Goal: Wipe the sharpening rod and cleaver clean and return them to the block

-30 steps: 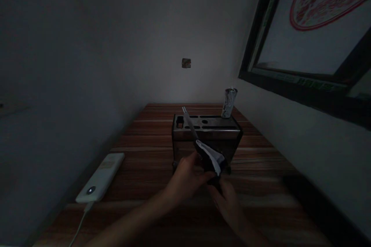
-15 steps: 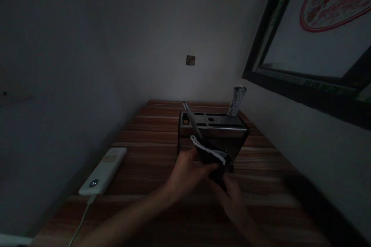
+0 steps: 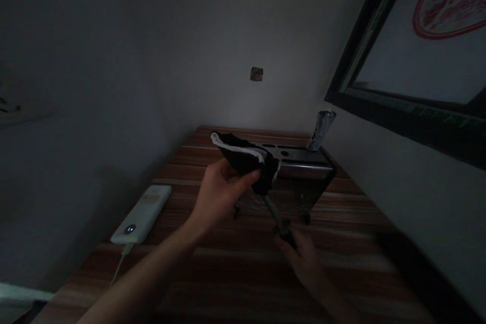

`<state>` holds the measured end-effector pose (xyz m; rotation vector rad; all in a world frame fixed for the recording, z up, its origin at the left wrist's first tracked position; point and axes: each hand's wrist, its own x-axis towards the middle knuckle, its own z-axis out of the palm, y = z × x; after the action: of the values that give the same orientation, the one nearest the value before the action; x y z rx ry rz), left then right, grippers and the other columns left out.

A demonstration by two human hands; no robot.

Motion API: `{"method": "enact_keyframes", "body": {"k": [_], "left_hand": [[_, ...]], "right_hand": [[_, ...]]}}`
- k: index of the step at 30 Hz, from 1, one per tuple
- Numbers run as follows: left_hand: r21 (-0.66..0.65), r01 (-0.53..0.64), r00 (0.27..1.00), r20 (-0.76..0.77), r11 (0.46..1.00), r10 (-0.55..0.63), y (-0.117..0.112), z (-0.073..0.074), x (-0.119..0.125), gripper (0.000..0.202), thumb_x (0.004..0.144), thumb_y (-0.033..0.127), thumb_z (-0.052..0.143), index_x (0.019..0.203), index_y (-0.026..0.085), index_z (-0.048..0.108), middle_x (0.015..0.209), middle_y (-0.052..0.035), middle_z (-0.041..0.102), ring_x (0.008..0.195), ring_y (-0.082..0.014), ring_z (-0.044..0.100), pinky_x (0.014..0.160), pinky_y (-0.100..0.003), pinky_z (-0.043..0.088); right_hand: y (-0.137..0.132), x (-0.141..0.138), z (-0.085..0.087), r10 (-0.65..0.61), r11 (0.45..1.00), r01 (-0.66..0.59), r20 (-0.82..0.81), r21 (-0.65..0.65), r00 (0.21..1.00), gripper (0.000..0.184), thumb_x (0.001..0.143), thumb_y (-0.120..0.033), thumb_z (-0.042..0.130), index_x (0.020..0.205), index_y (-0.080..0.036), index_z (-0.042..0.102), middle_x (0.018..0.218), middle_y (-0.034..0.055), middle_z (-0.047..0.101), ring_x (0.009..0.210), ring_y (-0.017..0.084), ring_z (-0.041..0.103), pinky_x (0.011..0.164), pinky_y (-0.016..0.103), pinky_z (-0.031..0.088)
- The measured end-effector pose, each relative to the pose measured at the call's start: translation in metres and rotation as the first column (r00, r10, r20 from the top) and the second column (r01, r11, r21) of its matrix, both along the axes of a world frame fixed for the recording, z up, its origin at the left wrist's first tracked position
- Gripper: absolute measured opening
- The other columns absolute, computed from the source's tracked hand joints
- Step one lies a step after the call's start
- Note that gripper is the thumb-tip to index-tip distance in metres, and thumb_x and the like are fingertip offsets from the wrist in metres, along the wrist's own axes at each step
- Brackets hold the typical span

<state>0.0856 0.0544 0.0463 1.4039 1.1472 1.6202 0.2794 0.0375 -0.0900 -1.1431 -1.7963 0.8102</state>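
Note:
My left hand (image 3: 220, 188) is closed on a black cloth with a white edge (image 3: 243, 156), held up in front of a metal slotted holder (image 3: 304, 167). The cloth wraps the upper part of a thin metal tool (image 3: 271, 209), whose tip is hidden. My right hand (image 3: 304, 258) is lower and nearer to me, closed round the tool's dark handle (image 3: 284, 232). The tool slants up and to the left from that hand into the cloth. The room is dim.
A wooden table (image 3: 212, 263) stands in a wall corner. A white power bank (image 3: 142, 207) with a cable (image 3: 119, 266) lies at its left edge. A crumpled silvery tube (image 3: 322, 129) stands behind the holder. A dark-framed pane (image 3: 353, 61) hangs at the right.
My left hand has drawn the cloth up along the tool, away from my right hand, baring the lower shaft. The cloth now covers the tip, which showed before.

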Motion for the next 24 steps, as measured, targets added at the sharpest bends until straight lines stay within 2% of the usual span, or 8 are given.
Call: {"method": "enact_keyframes", "body": {"k": [5, 9, 13, 18, 24], "left_hand": [[0.072, -0.121, 0.993, 0.003, 0.990, 0.121, 0.003, 0.009, -0.016, 0.027, 0.061, 0.034, 0.076, 0.078, 0.014, 0.068, 0.077, -0.0055, 0.073, 0.076, -0.0221, 0.068, 0.066, -0.028, 0.055], [0.150, -0.166, 0.986, 0.060, 0.975, 0.158, 0.011, 0.007, -0.029, 0.028, 0.065, 0.034, 0.074, 0.082, 0.013, 0.068, 0.081, -0.0056, 0.073, 0.078, -0.0211, 0.068, 0.069, -0.029, 0.055], [0.143, -0.220, 0.975, 0.073, 0.965, 0.211, 0.017, 0.004, -0.034, 0.031, 0.067, 0.037, 0.072, 0.085, 0.012, 0.068, 0.083, -0.0054, 0.073, 0.077, -0.0190, 0.068, 0.070, -0.027, 0.055], [0.124, -0.193, 0.981, 0.043, 0.973, 0.189, 0.017, 0.003, -0.029, 0.028, 0.068, 0.036, 0.072, 0.082, 0.013, 0.068, 0.080, -0.0052, 0.073, 0.075, -0.0180, 0.068, 0.067, -0.026, 0.055], [0.141, -0.134, 0.989, 0.075, 0.981, 0.125, 0.018, -0.002, -0.027, 0.029, 0.067, 0.034, 0.073, 0.088, 0.013, 0.068, 0.086, -0.0053, 0.074, 0.082, -0.0199, 0.069, 0.073, -0.028, 0.055]], "right_hand": [[-0.001, -0.001, 0.000, 0.010, 0.999, -0.011, -0.013, -0.039, 1.000, 0.025, 0.079, -0.042, 0.058, 0.079, -0.019, 0.068, 0.078, 0.0062, 0.073, 0.072, 0.023, 0.068, 0.065, 0.029, 0.054], [-0.002, -0.003, -0.002, 0.025, 0.997, -0.026, -0.013, -0.072, 1.000, 0.027, 0.079, -0.042, 0.058, 0.081, -0.018, 0.069, 0.078, 0.0065, 0.072, 0.073, 0.023, 0.068, 0.065, 0.029, 0.054], [-0.003, -0.004, -0.006, 0.023, 0.994, -0.026, -0.027, -0.110, 0.999, 0.027, 0.079, -0.042, 0.058, 0.084, -0.018, 0.069, 0.079, 0.0060, 0.073, 0.074, 0.023, 0.068, 0.068, 0.030, 0.054], [-0.003, -0.001, -0.009, 0.005, 0.992, -0.012, -0.057, -0.126, 0.998, 0.025, 0.078, -0.040, 0.060, 0.084, -0.018, 0.070, 0.081, 0.0066, 0.073, 0.076, 0.024, 0.068, 0.069, 0.031, 0.054], [-0.005, -0.001, -0.006, 0.028, 0.991, -0.034, -0.045, -0.128, 0.999, 0.027, 0.079, -0.042, 0.057, 0.084, -0.018, 0.069, 0.080, 0.0064, 0.072, 0.075, 0.023, 0.067, 0.070, 0.030, 0.053]]}}
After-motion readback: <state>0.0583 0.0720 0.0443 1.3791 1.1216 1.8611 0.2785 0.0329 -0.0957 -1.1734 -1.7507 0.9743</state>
